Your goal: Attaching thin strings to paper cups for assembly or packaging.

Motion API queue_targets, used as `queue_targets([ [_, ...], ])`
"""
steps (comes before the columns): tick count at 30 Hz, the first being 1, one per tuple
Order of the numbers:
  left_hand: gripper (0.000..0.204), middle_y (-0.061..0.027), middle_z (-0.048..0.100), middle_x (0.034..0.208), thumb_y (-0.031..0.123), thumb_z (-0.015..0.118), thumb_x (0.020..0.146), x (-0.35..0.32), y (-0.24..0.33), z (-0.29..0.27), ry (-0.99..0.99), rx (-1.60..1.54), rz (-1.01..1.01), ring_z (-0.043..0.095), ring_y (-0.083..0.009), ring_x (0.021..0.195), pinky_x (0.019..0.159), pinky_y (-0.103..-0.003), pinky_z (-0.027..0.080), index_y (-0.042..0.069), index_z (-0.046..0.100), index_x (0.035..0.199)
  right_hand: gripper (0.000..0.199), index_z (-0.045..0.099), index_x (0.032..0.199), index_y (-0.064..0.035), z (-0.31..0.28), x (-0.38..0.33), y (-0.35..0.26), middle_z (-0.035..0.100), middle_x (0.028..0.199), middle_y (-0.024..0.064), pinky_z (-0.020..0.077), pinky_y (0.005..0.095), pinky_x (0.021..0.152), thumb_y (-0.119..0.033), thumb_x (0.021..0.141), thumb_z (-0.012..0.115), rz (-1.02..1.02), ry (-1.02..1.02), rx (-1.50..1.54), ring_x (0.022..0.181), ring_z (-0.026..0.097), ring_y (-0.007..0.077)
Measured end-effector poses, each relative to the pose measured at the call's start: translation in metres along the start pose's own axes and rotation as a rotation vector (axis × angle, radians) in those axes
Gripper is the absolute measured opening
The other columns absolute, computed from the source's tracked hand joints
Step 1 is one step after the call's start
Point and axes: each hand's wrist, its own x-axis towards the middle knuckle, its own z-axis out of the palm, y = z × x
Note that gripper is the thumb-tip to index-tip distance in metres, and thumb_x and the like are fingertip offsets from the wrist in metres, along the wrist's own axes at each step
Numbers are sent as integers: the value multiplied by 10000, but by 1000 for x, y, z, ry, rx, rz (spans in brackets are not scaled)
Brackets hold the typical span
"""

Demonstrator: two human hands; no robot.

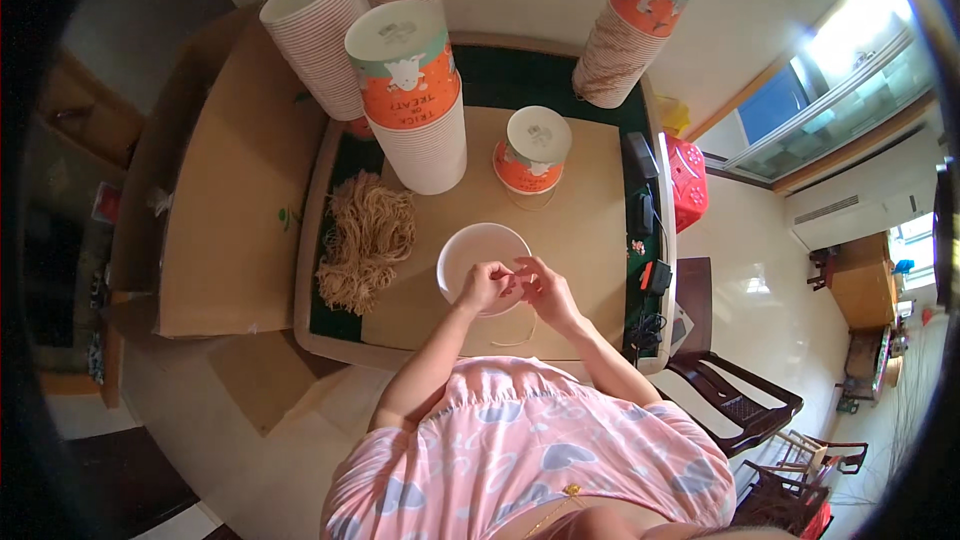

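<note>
A white paper bucket [465,248] stands mouth up on the cardboard sheet in front of me. My left hand [484,286] and my right hand [547,294] meet at its near right rim, fingers closed and thumbs close together. A thin beige string [517,343] runs out from beneath my right hand onto the cardboard. What my left fingertips pinch is too small to make out. Just beyond stands an upturned orange and green paper bucket [531,151], with a string loop at its near side. To the left lies a heap of beige strings [366,237].
Tall stacks of nested paper buckets [415,135] rise at the back left, and another stack [633,32] at the back right. A large cardboard box [230,210] adjoins the table's left side. Black adapters and cables [650,275] line the right edge, near a red stool [686,182].
</note>
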Motion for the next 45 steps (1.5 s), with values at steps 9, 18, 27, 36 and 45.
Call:
queue_targets([
  [9,310,-58,627,704,17,608,780,-3,-1,8,43,-299,-117,607,-117,650,547,-252,484,-9,495,1068,420,505,1141,-100,6,12,4,615,803,120,490,362,636,25,745,568,-104,89,-470,696,610,269],
  [18,311,-40,545,682,-12,527,790,4,8,11,189,-162,-163,569,-120,632,566,-256,470,12,445,1088,305,551,1064,-62,6,11,24,624,778,104,489,300,592,-6,769,605,-83,133,-319,658,606,188],
  [27,192,-5,571,725,-5,460,807,6,1,11,-122,-584,-293,565,-106,623,578,-225,483,17,591,946,54,641,846,-27,-2,12,37,608,728,38,467,243,519,-33,797,620,-30,255,-81,640,565,105],
  [36,105,-40,640,870,37,621,801,7,-8,21,19,-201,-60,567,-83,782,729,-213,454,4,657,894,73,634,865,-31,-18,18,33,593,683,3,420,213,509,-83,815,624,135,295,178,591,511,67],
  [45,77,-8,643,769,58,627,795,2,4,15,-6,-432,-41,552,-64,695,636,-207,447,9,670,836,176,612,934,-32,-34,22,-10,599,838,76,485,287,612,-50,763,650,-140,-12,-368,693,588,173],
])
